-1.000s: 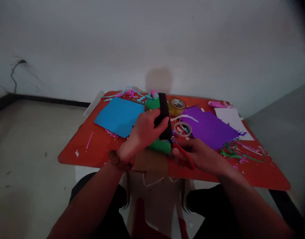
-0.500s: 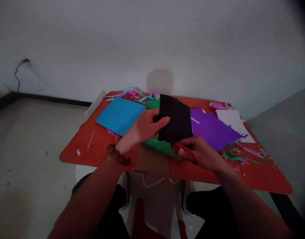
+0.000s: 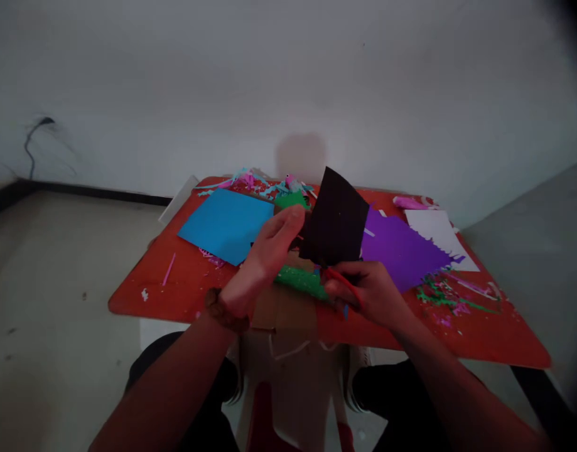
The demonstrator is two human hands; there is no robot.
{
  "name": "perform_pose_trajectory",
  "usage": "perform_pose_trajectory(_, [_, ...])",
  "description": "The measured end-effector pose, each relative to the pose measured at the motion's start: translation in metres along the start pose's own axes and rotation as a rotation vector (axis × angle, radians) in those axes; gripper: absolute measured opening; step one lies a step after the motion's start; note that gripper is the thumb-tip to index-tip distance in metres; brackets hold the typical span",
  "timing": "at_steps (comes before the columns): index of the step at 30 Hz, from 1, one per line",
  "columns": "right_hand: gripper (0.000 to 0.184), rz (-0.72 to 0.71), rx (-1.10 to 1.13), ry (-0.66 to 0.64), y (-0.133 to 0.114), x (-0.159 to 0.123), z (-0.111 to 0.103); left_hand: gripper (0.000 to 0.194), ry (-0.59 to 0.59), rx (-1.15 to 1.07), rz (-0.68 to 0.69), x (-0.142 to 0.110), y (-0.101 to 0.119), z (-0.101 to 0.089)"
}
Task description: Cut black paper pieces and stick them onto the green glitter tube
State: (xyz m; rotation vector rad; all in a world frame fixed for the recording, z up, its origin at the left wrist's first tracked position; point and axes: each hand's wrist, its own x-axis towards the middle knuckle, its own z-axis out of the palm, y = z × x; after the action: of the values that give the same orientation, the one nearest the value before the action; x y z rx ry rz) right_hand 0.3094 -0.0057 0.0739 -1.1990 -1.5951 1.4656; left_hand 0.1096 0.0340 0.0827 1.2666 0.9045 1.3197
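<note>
A sheet of black paper (image 3: 339, 220) stands tilted above the middle of the table. My left hand (image 3: 275, 242) is closed at its left edge; the fingertips are in shadow behind the sheet. Red-handled scissors (image 3: 343, 284) are in my right hand (image 3: 370, 292), with the dark blades at the paper's lower edge. Below the sheet lies a green rolled piece (image 3: 300, 282) on brown cardboard (image 3: 285, 314). Blue paper (image 3: 226, 223) rests to the left, and purple paper (image 3: 404, 248) with a ragged edge lies to the right.
The orange-red table (image 3: 147, 282) stands against a wall (image 3: 175, 81). Pink and blue paper shreds (image 3: 269, 188) lie along its back edge. White paper (image 3: 436, 229) and green scraps (image 3: 439, 292) are at the right. A loose pink strip (image 3: 169, 269) lies at the left.
The black paper has tipped, its top now leaning to the right. My left thumb has moved off the paper's face to its left edge. The scissors have shifted slightly left.
</note>
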Motion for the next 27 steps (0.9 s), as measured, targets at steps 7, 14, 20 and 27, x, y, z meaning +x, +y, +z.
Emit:
perform_pose_trajectory(7, [0.058,-0.202,-0.062,0.25,0.001,0.003,0.013,0.03,0.188,-0.039,0.127,-0.035,-0.017,0.03])
perform_pose_trajectory(14, [0.057,-0.261,-0.109,0.332,0.002,0.003,0.013,0.013,0.263,0.057,0.172,-0.027,-0.007,0.033])
perform_pose_trajectory(20, [0.057,-0.272,-0.166,0.29,0.0,0.005,0.0,0.015,0.103,0.203,0.112,-0.021,0.005,0.017])
perform_pose_trajectory(27, [0.056,-0.253,-0.146,0.284,-0.001,0.006,-0.005,0.015,0.033,0.222,0.048,-0.015,0.014,0.008])
